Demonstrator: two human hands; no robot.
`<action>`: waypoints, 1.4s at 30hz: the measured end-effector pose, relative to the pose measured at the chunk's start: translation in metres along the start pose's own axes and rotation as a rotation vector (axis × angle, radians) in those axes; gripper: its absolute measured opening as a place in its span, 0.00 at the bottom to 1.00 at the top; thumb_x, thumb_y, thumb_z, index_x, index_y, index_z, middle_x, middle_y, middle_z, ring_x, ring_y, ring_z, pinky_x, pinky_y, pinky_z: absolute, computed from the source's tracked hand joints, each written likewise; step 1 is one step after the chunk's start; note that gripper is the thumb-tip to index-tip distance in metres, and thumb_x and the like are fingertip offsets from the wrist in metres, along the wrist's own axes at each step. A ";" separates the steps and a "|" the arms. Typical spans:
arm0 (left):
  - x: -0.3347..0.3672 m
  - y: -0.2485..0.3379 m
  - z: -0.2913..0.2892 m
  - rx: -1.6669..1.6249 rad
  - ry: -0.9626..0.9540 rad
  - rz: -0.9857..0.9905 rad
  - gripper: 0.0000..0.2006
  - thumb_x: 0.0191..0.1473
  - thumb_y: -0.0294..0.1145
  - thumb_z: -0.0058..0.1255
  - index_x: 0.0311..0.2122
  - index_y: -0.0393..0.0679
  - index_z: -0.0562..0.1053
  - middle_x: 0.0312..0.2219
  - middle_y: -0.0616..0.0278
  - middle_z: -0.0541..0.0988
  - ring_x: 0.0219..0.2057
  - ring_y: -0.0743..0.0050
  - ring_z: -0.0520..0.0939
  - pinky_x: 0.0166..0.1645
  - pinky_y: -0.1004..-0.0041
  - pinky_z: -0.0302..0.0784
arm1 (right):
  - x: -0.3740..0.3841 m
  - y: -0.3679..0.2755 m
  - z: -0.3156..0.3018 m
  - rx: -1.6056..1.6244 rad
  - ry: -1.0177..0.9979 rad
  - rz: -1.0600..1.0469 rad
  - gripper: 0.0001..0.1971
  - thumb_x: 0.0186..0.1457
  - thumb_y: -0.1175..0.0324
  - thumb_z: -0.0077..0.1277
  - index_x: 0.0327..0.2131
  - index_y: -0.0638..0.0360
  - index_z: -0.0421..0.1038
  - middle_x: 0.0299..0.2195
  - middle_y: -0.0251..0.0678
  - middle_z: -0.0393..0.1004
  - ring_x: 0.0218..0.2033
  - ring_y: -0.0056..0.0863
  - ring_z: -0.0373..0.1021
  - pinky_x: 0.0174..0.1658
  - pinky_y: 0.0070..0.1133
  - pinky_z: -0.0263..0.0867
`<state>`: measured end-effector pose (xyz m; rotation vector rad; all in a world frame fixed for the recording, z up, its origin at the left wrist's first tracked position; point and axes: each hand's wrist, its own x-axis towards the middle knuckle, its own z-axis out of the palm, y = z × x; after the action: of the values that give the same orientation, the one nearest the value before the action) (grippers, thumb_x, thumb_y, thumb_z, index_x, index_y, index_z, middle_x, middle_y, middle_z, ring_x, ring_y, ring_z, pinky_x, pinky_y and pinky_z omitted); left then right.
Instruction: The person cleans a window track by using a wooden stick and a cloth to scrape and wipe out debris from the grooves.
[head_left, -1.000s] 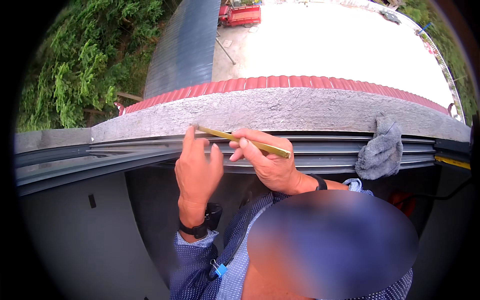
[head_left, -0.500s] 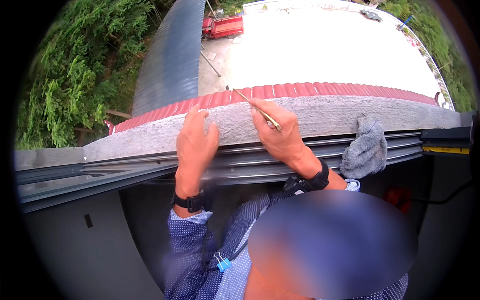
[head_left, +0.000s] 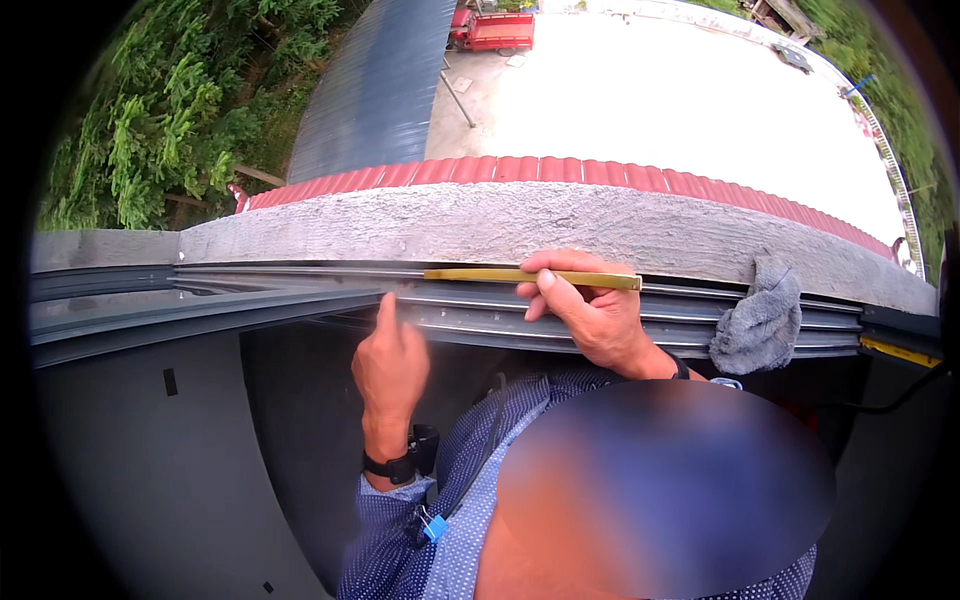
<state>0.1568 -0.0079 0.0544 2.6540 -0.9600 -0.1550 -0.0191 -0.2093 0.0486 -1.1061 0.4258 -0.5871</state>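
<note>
My right hand (head_left: 600,310) pinches a slim, flat, yellow-gold tool (head_left: 490,274) near its right end. The tool lies nearly level along the far side of the dark metal window track (head_left: 480,318), and its darker, tapering end points left. What kind of tool it is, I cannot make out. Left of it, my left hand (head_left: 388,355) is raised over the near edge of the track. Its index finger is stretched out, the others are curled, and nothing shows in it. A grey cloth (head_left: 760,320) hangs over the track, right of my right hand.
Beyond the track runs a rough concrete sill (head_left: 480,222), edged by red roof tiles (head_left: 560,170). A sliding window frame (head_left: 240,318) stands at the left. Far below are a blue metal roof (head_left: 370,90), a red truck (head_left: 500,33), a bright yard and trees.
My right hand has brought the tool back from over the sill and turned it level along the track. My left hand has lowered toward me, index finger stretched out. The view has shifted slightly.
</note>
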 end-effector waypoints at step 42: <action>0.036 -0.017 -0.002 -0.168 -0.361 -0.081 0.35 0.56 0.27 0.41 0.70 0.27 0.60 0.13 0.56 0.77 0.12 0.73 0.76 0.20 0.69 0.74 | -0.009 0.032 0.032 -0.053 0.169 -0.020 0.08 0.66 0.71 0.60 0.42 0.67 0.82 0.29 0.31 0.82 0.26 0.14 0.75 0.28 0.14 0.73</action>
<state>0.1951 -0.0179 0.0513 2.5560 -0.8953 -0.7206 -0.0004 -0.1709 0.0324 -1.1163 0.5805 -0.6929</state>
